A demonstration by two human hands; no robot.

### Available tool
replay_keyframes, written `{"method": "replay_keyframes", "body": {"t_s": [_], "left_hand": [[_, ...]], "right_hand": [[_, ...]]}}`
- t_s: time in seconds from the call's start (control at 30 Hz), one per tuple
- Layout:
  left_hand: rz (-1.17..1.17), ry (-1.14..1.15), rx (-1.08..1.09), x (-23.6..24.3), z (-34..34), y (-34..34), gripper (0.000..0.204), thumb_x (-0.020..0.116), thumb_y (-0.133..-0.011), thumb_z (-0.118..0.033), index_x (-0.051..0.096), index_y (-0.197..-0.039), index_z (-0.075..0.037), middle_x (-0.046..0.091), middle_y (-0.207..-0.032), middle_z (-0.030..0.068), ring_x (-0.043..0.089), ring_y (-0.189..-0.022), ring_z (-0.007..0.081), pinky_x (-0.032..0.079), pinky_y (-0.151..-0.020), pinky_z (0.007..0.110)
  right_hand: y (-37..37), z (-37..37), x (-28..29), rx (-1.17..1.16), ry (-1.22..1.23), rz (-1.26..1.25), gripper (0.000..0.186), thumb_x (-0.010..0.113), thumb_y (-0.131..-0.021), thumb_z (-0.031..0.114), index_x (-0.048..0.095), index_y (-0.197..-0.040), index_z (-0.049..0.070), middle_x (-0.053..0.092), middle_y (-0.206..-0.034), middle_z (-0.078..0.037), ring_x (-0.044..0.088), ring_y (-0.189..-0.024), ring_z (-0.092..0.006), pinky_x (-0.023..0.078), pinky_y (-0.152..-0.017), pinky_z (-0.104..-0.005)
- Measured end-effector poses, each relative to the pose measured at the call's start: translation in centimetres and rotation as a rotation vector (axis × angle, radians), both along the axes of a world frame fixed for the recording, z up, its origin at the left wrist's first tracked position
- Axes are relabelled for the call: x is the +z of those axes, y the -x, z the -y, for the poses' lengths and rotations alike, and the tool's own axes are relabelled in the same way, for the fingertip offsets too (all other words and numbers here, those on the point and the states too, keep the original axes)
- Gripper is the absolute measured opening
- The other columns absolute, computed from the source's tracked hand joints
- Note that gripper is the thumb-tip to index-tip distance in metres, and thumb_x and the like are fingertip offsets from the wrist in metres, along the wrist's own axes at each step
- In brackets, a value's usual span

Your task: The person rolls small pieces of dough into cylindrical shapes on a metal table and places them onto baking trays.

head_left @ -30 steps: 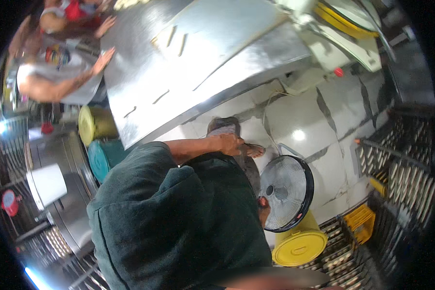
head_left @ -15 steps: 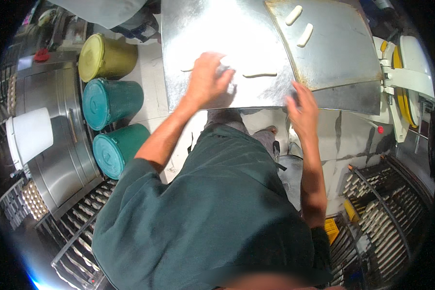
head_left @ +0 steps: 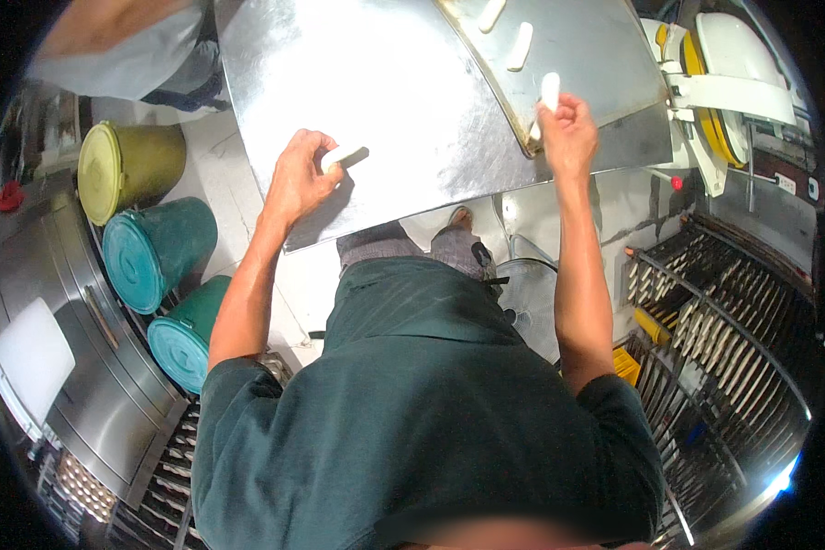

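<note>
Steel counter (head_left: pixel 385 202) carries the tray (head_left: pixel 605 64): your right hand (head_left: pixel 568 128), spread beside it earlier, now pinches one dough stick (head_left: pixel 550 89) over the tray; your left hand (head_left: pixel 304 179) grips another dough stick (head_left: pixel 338 155) left of it, so both are occupied.

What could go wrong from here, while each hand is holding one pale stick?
1. The right hand holds a pale stick near two similar sticks lying on the metal tray; it might bump the nearer one.
2. The left hand pinches another stick between its fingers; if the stick is soft, it may bend or get dented.
</note>
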State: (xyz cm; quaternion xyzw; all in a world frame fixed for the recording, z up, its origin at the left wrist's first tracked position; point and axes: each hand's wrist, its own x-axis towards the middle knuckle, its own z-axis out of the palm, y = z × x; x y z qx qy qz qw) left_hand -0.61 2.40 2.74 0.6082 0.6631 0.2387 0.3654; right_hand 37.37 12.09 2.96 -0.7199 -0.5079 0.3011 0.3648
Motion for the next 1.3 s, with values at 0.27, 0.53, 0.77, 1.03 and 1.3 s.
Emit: {"method": "replay_keyframes", "body": {"t_s": [0.27,0.53,0.77,1.03,1.3], "left_hand": [[0.582,0.197,0.044,-0.7,-1.4,-8.6,0.036,0.08,-0.089,-0.011,0.061,-0.118,-0.001,0.066,-0.099,0.0036,0.063,-0.084,0.0098,0.055,-0.072,0.027],[1.025,0.215,-0.115,1.8,-4.8,-18.9,0.038,0.074,-0.098,-0.018,0.06,-0.127,0.002,0.068,-0.104,0.006,0.065,-0.094,0.0115,0.055,-0.084,0.027],[0.459,-0.254,-0.29,0.6,-6.8,-17.1,0.038,0.075,-0.093,-0.017,0.064,-0.126,-0.001,0.065,-0.122,0.0134,0.065,-0.111,0.0234,0.053,-0.093,0.036],[-0.41,-0.489,-0.087,-4.8,-5.0,-6.4,0.045,0.075,-0.087,-0.026,0.064,-0.125,-0.005,0.055,-0.14,0.0202,0.049,-0.132,0.0382,0.036,-0.111,0.053],[-0.544,-0.447,0.159,-4.6,-9.3,-3.8,0.052,0.074,-0.089,-0.034,0.061,-0.129,-0.005,0.051,-0.145,0.0197,0.046,-0.136,0.0383,0.033,-0.113,0.052]], "right_hand": [[-2.7,-2.9,-0.9,-0.048,0.203,0.325,0.063,0.083,-0.082,0.043,0.068,-0.122,-0.004,0.075,-0.101,-0.012,0.071,-0.082,-0.0223,0.056,-0.079,-0.0365],[2.5,8.2,3.4,0.049,0.063,-0.624,0.039,0.077,-0.092,0.007,0.066,-0.126,-0.006,0.073,-0.107,-0.009,0.068,-0.093,-0.0126,0.055,-0.08,-0.0266],[-4.7,3.0,3.0,-0.218,-0.088,-0.24,0.033,0.079,-0.091,0.013,0.072,-0.117,-0.005,0.075,-0.096,-0.006,0.069,-0.085,-0.0127,0.055,-0.076,-0.0281],[-10.7,-7.4,-0.6,-0.051,0.056,0.471,0.04,0.079,-0.084,0.033,0.075,-0.105,0.0,0.074,-0.082,-0.017,0.072,-0.08,-0.0348,0.055,-0.075,-0.0421],[-13.0,-7.7,-2.5,-0.019,0.013,0.321,0.044,0.084,-0.081,0.031,0.075,-0.107,-0.003,0.073,-0.086,-0.019,0.071,-0.081,-0.033,0.054,-0.075,-0.0441]]}}
